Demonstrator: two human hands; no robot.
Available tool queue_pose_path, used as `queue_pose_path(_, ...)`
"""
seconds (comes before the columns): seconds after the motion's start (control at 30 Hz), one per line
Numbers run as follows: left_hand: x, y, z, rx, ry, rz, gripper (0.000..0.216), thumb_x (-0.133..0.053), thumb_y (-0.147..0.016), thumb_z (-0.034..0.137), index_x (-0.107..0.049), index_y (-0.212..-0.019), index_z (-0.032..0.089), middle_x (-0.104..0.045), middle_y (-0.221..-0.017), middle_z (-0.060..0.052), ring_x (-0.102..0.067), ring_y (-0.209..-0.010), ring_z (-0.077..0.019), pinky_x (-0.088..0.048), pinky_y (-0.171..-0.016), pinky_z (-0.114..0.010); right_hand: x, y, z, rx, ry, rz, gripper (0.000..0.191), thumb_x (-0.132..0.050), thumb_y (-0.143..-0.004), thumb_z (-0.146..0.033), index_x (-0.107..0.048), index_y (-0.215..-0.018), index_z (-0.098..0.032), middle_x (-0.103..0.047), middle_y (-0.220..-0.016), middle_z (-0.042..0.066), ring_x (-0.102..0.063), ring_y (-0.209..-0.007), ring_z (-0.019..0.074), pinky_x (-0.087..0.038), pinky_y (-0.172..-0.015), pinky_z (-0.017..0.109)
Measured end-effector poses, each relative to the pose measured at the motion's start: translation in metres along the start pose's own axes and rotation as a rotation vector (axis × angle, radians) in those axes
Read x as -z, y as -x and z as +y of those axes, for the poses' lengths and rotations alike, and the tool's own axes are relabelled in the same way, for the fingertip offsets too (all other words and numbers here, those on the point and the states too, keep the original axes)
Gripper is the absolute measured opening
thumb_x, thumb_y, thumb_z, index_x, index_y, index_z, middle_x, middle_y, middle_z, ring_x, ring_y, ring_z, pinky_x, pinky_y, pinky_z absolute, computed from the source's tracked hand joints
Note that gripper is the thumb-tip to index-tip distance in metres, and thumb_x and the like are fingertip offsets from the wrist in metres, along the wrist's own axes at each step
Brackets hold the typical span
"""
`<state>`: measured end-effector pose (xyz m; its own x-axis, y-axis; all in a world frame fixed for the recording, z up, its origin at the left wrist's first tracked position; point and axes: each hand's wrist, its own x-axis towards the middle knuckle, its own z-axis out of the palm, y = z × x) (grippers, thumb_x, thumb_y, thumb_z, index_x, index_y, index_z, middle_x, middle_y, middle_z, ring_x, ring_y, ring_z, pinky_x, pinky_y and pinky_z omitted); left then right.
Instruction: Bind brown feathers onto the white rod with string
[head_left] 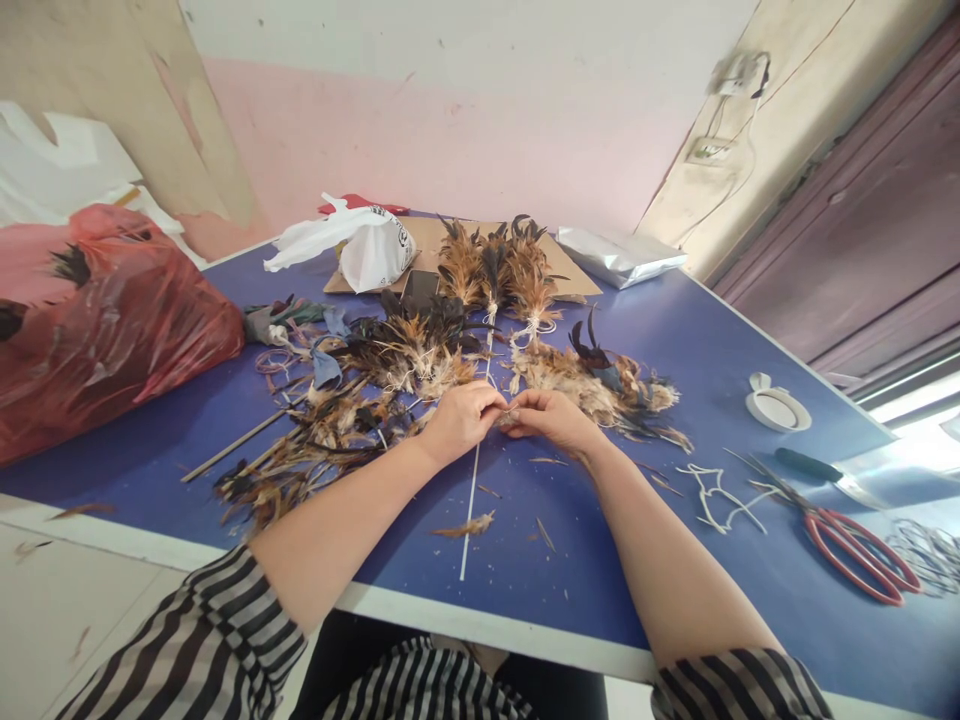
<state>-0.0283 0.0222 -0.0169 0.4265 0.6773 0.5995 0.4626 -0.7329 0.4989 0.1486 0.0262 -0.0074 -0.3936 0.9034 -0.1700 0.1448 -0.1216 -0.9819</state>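
My left hand (pixel 463 417) and my right hand (pixel 556 420) meet over the middle of the blue table, fingertips pinched together. Between them is a small pale brown feather (pixel 508 417), mostly covered by the fingers. Just left of my left hand spreads a heap of brown and black feathers (pixel 405 355). Beyond my right hand lies a pile of lighter tan feathers (pixel 566 385). Tied feather bundles (pixel 531 280) rest farther back on flat cardboard (pixel 577 275), with white string at their bases. One loose feather (pixel 469 526) lies nearer the front edge.
Red-handled scissors (pixel 862 550), a green-handled knife (pixel 817 465), a roll of white tape (pixel 778 408) and pieces of white cord (pixel 724 495) lie at right. A red plastic bag (pixel 127 320) fills the left side. Thin sticks (pixel 240 440) protrude from the feathers. A silver packet (pixel 621 257) lies at the back.
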Motion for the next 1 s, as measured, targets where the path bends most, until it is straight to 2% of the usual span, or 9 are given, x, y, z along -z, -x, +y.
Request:
queue_pose_path(0.27, 0.0006, -0.0002, -0.0003, -0.008, -0.035, 0.007, 0.013, -0.046, -0.078, 0.013, -0.058, -0.075, 0.016, -0.055, -0.072, -0.003, -0.05, -0.068, -0.0116, -0.039, -0.065, -0.024, -0.0022, -0.0011, 0.0009, -0.004, -0.047, -0.023, 0.021, -0.065, -0.066, -0.023, -0.058, -0.085, -0.016, -0.068, -0.078, 0.005, -0.065, -0.075, 0.0159, -0.053, -0.069, 0.028)
queue_pose_path(0.43, 0.0003, -0.0001, 0.0002, -0.016, -0.042, 0.006, 0.013, -0.045, -0.078, 0.013, -0.058, -0.077, 0.016, -0.055, -0.074, -0.003, -0.05, -0.07, -0.012, -0.039, -0.066, -0.024, -0.0022, -0.0027, 0.0034, -0.007, -0.05, -0.006, 0.018, -0.065, -0.065, -0.025, -0.06, -0.079, -0.014, -0.068, -0.078, 0.006, -0.065, -0.075, 0.0154, -0.053, -0.071, 0.028)
queue_pose_path(0.57, 0.0005, -0.0003, -0.0003, -0.025, -0.049, 0.015, 0.013, -0.044, -0.079, 0.014, -0.057, -0.077, 0.016, -0.055, -0.075, -0.004, -0.051, -0.071, -0.0123, -0.039, -0.068, -0.025, -0.0017, -0.0028, 0.0044, 0.004, -0.142, -0.02, 0.016, -0.066, -0.063, -0.021, -0.059, -0.076, -0.015, -0.068, -0.078, 0.006, -0.065, -0.078, 0.0167, -0.052, -0.073, 0.03)
queue_pose_path(0.73, 0.0011, -0.0007, -0.0011, -0.044, -0.05, 0.031, 0.013, -0.043, -0.08, 0.014, -0.056, -0.078, 0.016, -0.056, -0.076, -0.004, -0.051, -0.073, -0.0125, -0.04, -0.069, -0.025, -0.0012, -0.0016, 0.0015, 0.0, -0.228, -0.083, 0.017, -0.064, -0.067, -0.021, -0.057, -0.081, -0.016, -0.068, -0.082, 0.007, -0.064, -0.081, 0.0181, -0.051, -0.073, 0.03)
queue_pose_path(1.0, 0.0013, -0.0007, 0.0008, -0.075, -0.065, 0.041, 0.013, -0.043, -0.081, 0.015, -0.056, -0.078, 0.016, -0.056, -0.077, -0.004, -0.051, -0.073, -0.0124, -0.041, -0.069, -0.024, -0.0017, -0.0025, 0.0038, 0.005, -0.256, -0.058, 0.017, -0.066, -0.067, -0.024, -0.058, -0.079, -0.015, -0.068, -0.078, 0.006, -0.065, -0.077, 0.0172, -0.051, -0.071, 0.03)
